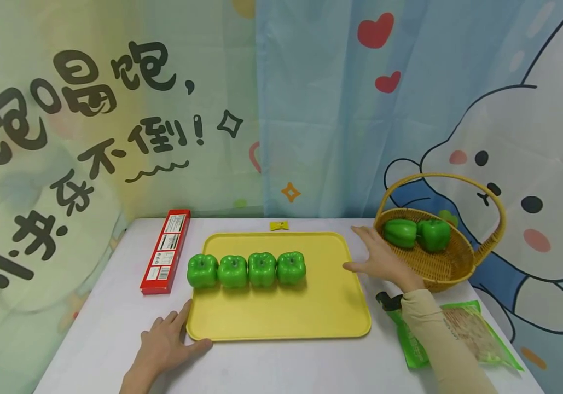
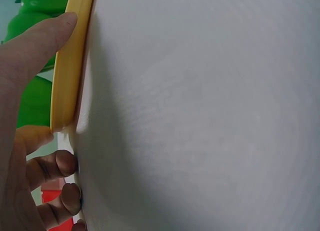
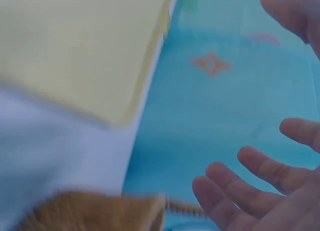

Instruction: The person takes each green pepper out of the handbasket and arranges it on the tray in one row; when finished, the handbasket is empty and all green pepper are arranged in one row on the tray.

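My left hand (image 1: 163,345) rests at the near-left corner of a yellow tray (image 1: 281,320). In the left wrist view its thumb touches the tray's rim (image 2: 75,66), and the index fingertip is at the corner. Several green bell peppers (image 1: 262,269) stand in a row on the tray, from its left edge toward the middle. My right hand (image 1: 384,260) is in the air between the tray and a wicker basket (image 1: 441,271), fingers spread and nothing held. Inside the basket lie two green bell peppers, one on its side (image 1: 400,233) and one upright (image 1: 434,235).
A long red-and-white box (image 1: 165,251) lies left of the tray. Behind the tray is a small yellow packet (image 1: 279,225). Beneath the right forearm lies a green-edged clear package (image 1: 475,331), a dark object (image 1: 388,301) beside it. The basket has a tall arched handle (image 1: 439,175).
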{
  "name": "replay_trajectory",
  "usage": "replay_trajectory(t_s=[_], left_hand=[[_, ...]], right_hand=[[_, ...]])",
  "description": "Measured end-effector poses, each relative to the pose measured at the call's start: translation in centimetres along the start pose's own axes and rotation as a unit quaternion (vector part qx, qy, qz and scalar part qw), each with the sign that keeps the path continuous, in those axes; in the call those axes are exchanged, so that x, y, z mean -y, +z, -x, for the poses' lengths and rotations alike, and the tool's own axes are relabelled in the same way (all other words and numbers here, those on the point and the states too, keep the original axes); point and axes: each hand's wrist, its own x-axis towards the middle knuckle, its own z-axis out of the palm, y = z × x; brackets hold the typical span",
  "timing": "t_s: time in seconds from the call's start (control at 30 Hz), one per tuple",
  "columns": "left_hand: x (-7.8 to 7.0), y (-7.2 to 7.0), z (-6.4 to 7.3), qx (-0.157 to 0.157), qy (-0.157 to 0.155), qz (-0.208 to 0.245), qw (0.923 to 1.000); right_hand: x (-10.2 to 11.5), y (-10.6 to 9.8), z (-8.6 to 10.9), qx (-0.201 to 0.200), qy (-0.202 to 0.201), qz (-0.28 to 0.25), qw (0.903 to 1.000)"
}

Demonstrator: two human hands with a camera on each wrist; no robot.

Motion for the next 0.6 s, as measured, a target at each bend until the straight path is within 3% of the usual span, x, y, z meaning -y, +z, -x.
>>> replay_trajectory(t_s=[0.27, 0.6], left_hand=[[0.0, 0.1, 0.0, -0.005, 0.002, -0.001, 1.0000], [0.0, 0.1, -0.1, -0.003, 0.001, -0.001, 1.0000]], right_hand=[[-4.6, -5.3, 0.1, -0.039, 0.077, 0.025, 0.9960], [-8.5, -6.8, -0.7, -0.048, 0.092, 0.051, 0.9933]])
